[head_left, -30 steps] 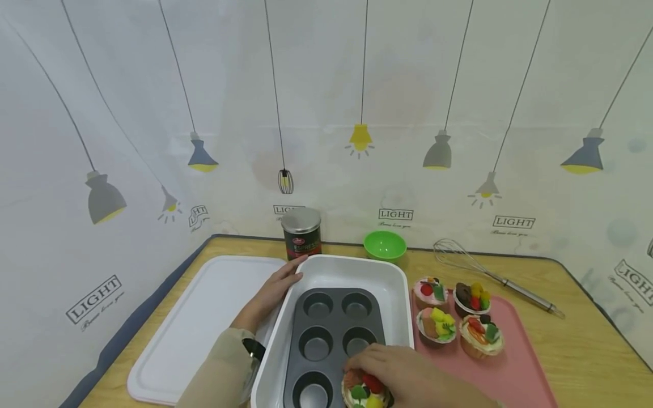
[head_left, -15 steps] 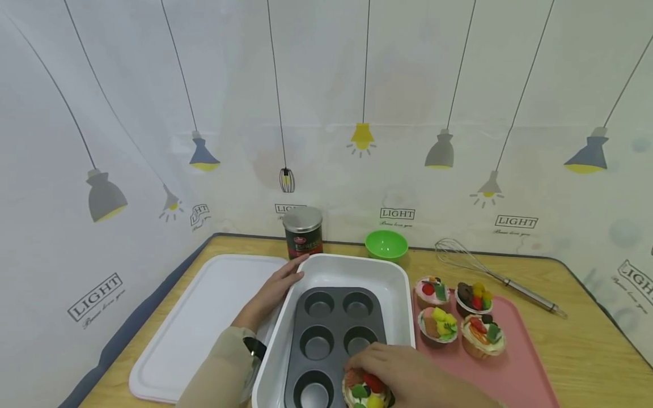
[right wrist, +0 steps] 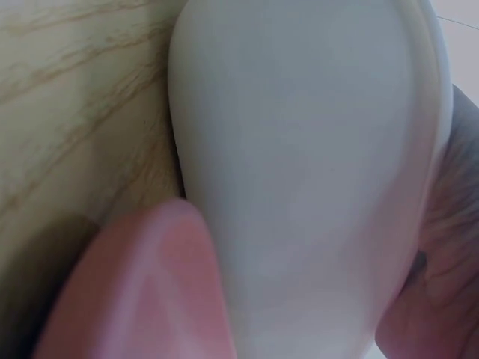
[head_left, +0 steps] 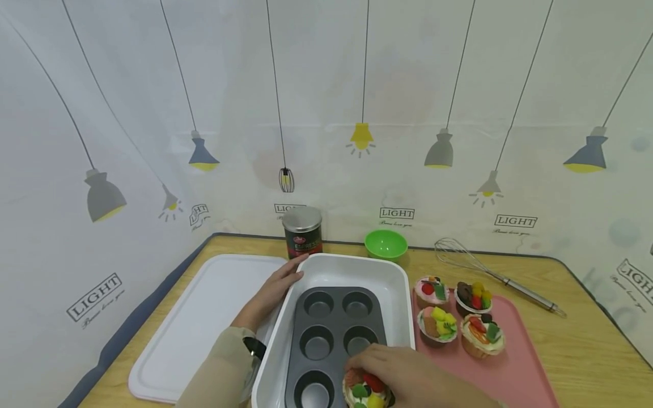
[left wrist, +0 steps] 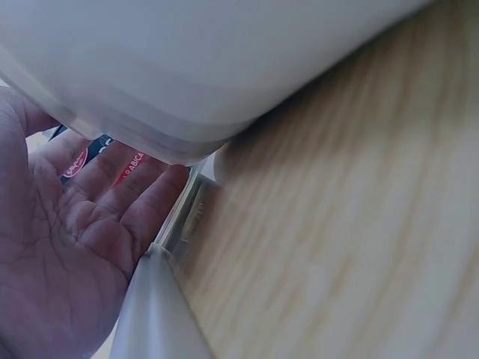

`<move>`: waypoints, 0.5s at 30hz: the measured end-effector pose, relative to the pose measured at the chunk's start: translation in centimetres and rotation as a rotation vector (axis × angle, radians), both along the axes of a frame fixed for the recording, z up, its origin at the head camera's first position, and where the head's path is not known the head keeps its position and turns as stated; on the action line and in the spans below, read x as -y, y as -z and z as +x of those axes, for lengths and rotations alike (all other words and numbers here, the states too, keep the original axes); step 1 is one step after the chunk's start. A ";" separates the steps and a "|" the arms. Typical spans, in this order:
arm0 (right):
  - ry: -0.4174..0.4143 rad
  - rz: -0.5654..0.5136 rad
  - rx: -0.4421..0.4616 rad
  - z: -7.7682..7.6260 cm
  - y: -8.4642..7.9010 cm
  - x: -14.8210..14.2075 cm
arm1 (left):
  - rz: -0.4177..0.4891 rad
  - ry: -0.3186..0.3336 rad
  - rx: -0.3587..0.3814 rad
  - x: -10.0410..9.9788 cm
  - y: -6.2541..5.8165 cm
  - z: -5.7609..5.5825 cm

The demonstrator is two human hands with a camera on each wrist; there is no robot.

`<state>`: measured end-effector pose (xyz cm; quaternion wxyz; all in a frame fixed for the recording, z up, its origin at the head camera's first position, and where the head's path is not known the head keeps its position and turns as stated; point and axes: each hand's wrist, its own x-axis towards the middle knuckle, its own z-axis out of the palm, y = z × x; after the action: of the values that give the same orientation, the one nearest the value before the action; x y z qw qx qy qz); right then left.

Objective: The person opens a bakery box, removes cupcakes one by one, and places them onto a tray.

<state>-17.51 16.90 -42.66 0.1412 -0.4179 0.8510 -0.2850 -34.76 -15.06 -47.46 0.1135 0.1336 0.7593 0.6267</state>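
A grey muffin tin [head_left: 337,324] with round cups lies inside a deep white rectangular dish [head_left: 398,309]. My right hand [head_left: 405,374] holds a cupcake [head_left: 363,391] topped with fruit at the tin's near right cup, fingers curled over its far side. The cupcake's lower part is hidden. Along the dish's left side rests my left hand [head_left: 274,292], fingers straight and touching near the far corner. In the left wrist view its palm [left wrist: 71,232] faces the dish wall [left wrist: 172,67]. The right wrist view shows part of the right hand [right wrist: 449,284] beyond the dish's rim.
Several cupcakes [head_left: 437,326] stand on a pink tray [head_left: 510,379] at the right. Behind it lies a whisk [head_left: 502,279]. A green bowl [head_left: 385,245] and an espresso can [head_left: 303,233] stand behind the dish. A white board [head_left: 199,328] lies at the left.
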 end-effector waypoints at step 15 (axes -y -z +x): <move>-0.029 -0.014 -0.004 0.1 -0.3 -0.1 | 0.016 0.021 -0.020 -0.2 -0.1 0.1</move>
<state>-17.37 17.02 -42.34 0.1408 -0.4315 0.8432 -0.2880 -34.68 -14.88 -47.40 0.1116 0.1488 0.7539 0.6301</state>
